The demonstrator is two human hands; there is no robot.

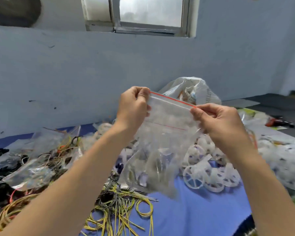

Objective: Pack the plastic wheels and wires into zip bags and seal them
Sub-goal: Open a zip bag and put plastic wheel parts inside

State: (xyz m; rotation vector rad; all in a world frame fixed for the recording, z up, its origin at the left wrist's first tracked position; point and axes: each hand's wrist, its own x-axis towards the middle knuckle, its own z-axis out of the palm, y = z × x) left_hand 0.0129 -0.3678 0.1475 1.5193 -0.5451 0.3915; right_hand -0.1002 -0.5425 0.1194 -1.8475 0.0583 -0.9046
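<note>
A clear zip bag [162,133] with a red strip along its top hangs mid-frame, held up in the air; its contents are too blurred to name. The left hand [134,108] pinches the bag's upper left corner, the right hand [218,121] pinches the upper right. Below lies a blue cloth [191,217]. White plastic wheels [209,176] are heaped at right, yellow-and-dark wires [119,210] coil at bottom centre, and more bags [34,169] lie at left. A white sack [194,92] slumps against the pale blue wall [75,68], under a window [143,14] at top.
</note>
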